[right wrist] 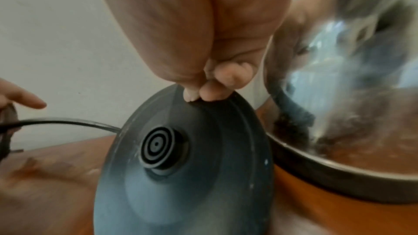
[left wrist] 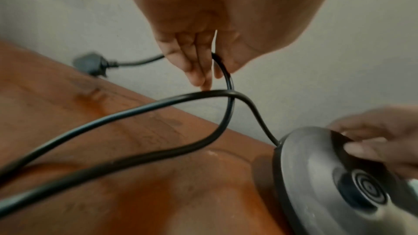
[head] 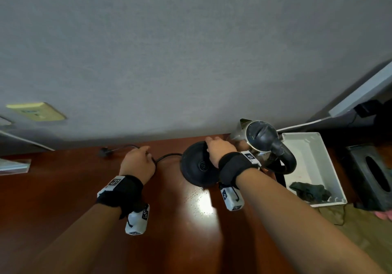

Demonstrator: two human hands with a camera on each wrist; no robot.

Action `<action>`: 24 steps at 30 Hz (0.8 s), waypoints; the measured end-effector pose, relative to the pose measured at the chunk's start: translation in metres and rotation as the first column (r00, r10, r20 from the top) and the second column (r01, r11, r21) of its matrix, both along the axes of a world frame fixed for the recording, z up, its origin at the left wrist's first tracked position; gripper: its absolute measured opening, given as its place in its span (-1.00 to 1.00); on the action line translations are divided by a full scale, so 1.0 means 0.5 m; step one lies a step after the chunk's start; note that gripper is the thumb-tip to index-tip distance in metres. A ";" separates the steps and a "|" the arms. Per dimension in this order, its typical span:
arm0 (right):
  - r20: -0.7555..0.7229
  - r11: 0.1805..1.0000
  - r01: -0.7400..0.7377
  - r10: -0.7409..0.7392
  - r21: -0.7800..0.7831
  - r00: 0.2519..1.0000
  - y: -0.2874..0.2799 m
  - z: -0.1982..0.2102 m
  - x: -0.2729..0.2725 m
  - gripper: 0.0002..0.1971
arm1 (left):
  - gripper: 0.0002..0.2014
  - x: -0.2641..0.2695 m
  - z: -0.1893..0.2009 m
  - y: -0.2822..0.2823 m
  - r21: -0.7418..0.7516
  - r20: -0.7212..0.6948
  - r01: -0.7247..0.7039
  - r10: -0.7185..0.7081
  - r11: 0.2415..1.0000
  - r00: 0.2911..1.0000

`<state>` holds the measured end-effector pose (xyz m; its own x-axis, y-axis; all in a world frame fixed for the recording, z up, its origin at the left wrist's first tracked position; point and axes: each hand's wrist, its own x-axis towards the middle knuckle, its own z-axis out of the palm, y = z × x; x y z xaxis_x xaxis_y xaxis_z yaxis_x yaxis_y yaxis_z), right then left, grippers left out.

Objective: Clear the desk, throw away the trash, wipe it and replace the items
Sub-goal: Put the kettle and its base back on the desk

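A round black kettle base [head: 198, 165] [right wrist: 181, 167] stands tilted on the wooden desk [head: 63, 199], its far rim pinched by my right hand [head: 218, 148] [right wrist: 203, 94]. Its black power cord [head: 167, 157] [left wrist: 126, 113] runs left into my left hand [head: 137, 163] [left wrist: 203, 67], whose fingers pinch it. The plug [head: 104, 152] [left wrist: 90, 63] lies on the desk by the wall. A steel kettle [head: 258, 144] [right wrist: 361, 78] with a black handle stands just right of the base.
A white tray [head: 314, 146] with a dark crumpled thing [head: 309, 191] sits right of the kettle. A black tissue box [head: 375, 176] lies further right. A wall socket plate [head: 36, 111] is at the left, and a grey wall backs the desk.
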<state>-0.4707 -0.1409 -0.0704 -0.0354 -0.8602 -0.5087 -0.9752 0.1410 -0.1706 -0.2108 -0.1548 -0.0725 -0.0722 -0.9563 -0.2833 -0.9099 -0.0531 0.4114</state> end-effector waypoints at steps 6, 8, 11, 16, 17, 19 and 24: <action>0.047 0.993 0.108 -0.110 0.047 0.993 -0.041 -0.038 0.021 -0.60 | -0.36 -0.008 -0.050 0.001 0.153 0.004 0.157 -0.159 0.976 0.987; 0.094 0.985 0.168 -0.171 0.039 0.981 -0.043 -0.056 0.024 -0.58 | -0.31 -0.016 -0.072 -0.004 0.191 0.063 0.244 -0.260 0.951 0.964; 0.181 0.971 0.235 -0.237 0.034 0.954 -0.027 -0.077 0.027 -0.52 | -0.34 -0.027 -0.097 -0.014 0.203 0.108 0.298 -0.324 0.933 0.940; 0.324 0.928 0.313 -0.238 -0.203 0.916 0.046 -0.077 0.032 -0.56 | -0.31 -0.037 -0.110 -0.018 0.214 0.109 0.278 -0.306 0.936 0.946; 0.329 0.924 0.309 -0.226 -0.227 0.917 0.063 -0.072 0.031 -0.54 | -0.32 -0.041 -0.109 -0.020 0.205 0.129 0.277 -0.306 0.939 0.943; 0.293 0.938 0.271 -0.202 -0.218 0.935 0.093 -0.066 0.028 -0.44 | -0.34 -0.049 -0.105 -0.026 0.182 0.166 0.277 -0.307 0.943 0.937; 0.045 0.989 0.084 -0.079 -0.119 0.996 0.138 -0.081 0.025 -0.07 | -0.28 -0.061 -0.096 -0.033 0.172 0.237 0.308 -0.343 0.936 0.909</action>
